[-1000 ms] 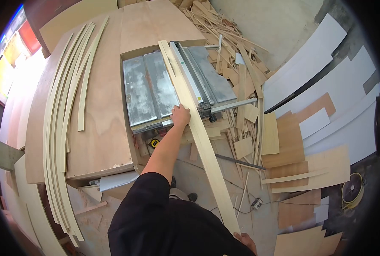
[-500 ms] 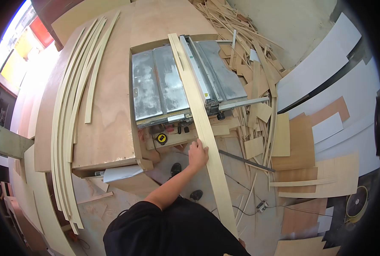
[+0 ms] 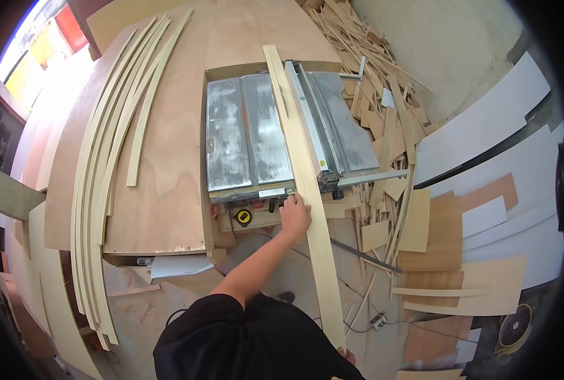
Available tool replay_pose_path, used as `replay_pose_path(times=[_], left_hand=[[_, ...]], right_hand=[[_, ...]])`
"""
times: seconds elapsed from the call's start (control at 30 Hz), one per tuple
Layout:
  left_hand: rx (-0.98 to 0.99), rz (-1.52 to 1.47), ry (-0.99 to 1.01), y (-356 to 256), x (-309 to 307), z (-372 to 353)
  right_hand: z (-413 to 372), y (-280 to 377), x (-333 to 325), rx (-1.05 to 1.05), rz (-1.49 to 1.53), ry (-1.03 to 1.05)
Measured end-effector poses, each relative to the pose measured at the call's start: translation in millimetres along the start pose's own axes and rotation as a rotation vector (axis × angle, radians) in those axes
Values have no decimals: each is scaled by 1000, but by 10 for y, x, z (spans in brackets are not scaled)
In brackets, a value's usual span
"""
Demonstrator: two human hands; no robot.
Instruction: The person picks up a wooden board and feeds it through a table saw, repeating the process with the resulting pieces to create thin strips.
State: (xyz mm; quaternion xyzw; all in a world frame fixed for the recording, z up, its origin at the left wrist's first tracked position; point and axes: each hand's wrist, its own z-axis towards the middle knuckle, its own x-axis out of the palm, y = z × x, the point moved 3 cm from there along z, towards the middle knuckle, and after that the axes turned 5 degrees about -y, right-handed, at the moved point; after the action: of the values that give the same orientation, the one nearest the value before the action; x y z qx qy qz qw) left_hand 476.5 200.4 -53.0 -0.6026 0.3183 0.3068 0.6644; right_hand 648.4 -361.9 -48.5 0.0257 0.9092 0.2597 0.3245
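A long, pale wooden board (image 3: 318,244) lies lengthwise across the metal table saw (image 3: 227,136), beside the saw's fence (image 3: 308,117). A slit runs through the board near its far end, over the saw table. My left hand (image 3: 296,215) grips the board's left edge just in front of the saw, fingers curled against it. At the near end of the board, by my body, my right hand (image 3: 348,356) is only partly in view, its fingers closed on the wood. The rest of that hand is hidden by my black shirt.
Several long strips (image 3: 98,158) rest on the plywood bench (image 3: 161,209) at left. A yellow tape measure (image 3: 242,217) sits below the saw's front edge. Offcuts (image 3: 377,76) pile up at right; a cable and power socket (image 3: 379,321) lie on the floor.
The board has slid forward, its far end now further past the saw's back edge. My left hand has moved forward with it, close to the saw. My right hand has come into view.
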Motion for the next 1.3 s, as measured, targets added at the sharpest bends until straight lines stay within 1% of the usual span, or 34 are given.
replay_pose_path(times=[0.1,0.2,0.3,0.4,0.43,0.53,0.63,0.73,0.83,0.93,1.0,1.13,1.23,1.3], left_hand=[[1,10,-25,64,2,331],[11,62,3,97,-39,690],[-6,71,-26,173,-23,1068],[0,69,-7,233,-78,1394],[-14,56,-41,229,-108,1430],[28,61,-51,221,-113,1263],[53,-22,-5,179,-106,700],[94,-75,28,148,-98,73],[98,-84,92,144,-108,-134],[94,-43,82,134,-146,229],[99,3,64,204,-104,563],[83,78,59,245,-120,1126],[87,88,34,310,-83,1232],[86,46,7,313,-121,1147]], right_hand=[[166,327,68,64,-111,42],[310,614,212,-23,-81,-15],[496,980,311,-101,-251,-53],[712,1220,458,-183,-227,-59],[740,1349,488,-165,-205,-46],[823,1792,595,-164,-195,-66],[921,2267,690,-180,-258,-80],[1189,2524,845,-197,-254,-96],[1370,2911,975,-261,-228,-97],[1522,3362,1088,-216,-292,-99],[1629,3685,1158,-180,-269,-67],[2014,4033,1379,-269,-210,-70],[2037,4098,1357,-240,-165,-5],[1919,3930,1250,-221,-111,124]])
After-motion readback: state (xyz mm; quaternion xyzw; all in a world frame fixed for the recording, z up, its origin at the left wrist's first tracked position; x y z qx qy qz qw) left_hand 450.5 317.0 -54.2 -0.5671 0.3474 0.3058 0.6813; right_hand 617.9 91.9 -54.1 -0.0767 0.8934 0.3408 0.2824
